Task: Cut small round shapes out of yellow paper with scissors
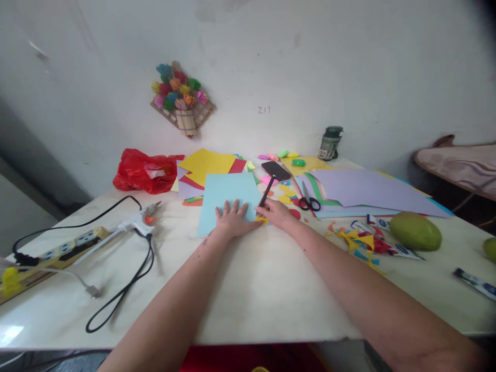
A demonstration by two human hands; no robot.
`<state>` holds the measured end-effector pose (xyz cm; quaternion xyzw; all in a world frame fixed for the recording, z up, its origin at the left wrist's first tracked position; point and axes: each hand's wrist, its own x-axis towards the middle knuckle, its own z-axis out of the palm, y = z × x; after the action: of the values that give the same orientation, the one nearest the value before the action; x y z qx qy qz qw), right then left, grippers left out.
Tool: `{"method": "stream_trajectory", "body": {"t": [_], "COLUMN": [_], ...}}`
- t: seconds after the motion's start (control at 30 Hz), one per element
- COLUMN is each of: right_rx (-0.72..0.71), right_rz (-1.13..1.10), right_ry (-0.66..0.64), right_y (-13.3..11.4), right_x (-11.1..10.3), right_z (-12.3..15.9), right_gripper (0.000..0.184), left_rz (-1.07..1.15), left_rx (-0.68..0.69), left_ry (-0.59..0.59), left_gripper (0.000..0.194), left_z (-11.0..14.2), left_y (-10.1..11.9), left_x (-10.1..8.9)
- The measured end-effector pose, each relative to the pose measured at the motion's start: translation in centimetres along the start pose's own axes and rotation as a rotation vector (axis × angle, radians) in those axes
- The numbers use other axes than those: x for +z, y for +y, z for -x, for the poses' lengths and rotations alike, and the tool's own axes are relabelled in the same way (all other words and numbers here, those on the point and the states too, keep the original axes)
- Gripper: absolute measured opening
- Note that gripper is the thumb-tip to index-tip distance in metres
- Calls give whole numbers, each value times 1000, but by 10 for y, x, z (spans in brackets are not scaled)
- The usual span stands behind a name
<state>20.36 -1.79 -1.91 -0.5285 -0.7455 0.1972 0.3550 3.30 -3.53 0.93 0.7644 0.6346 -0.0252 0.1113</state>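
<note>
My left hand (231, 223) lies open with its fingers spread, pressing on a light blue sheet of paper (217, 194). My right hand (275, 213) is closed around a slim black pen (267, 191) at the sheet's right edge; the pen slants up and away. A small yellow paper piece (262, 220) shows between the two hands, partly hidden by them. Beyond the pen's upper end lies a dark phone-like rectangle (276, 170). To the right are black-handled scissors (309, 203) and several coloured paper cut-outs (287, 196).
Behind the sheet are yellow paper (209, 163) and a red plastic bag (147, 170). A glue gun (143, 221) and power strip (73, 248) with cables occupy the left. Purple sheets (360, 188), paper scraps (360, 240), tubes and a green fruit (415, 231) lie right.
</note>
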Motion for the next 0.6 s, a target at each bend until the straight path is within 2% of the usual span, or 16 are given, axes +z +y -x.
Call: {"method": "stream_trajectory", "body": {"t": [0.6], "right_rx": [74], "right_rz": [56], "right_ry": [-51], "right_y": [-20], "right_x": [-7], "right_z": [5], "right_gripper": [17], "left_rz": [-18], "left_rx": [11], "left_ry": [-13], "left_gripper": [106], "left_z": [4], "left_y": [1], "left_x": [-2]}}
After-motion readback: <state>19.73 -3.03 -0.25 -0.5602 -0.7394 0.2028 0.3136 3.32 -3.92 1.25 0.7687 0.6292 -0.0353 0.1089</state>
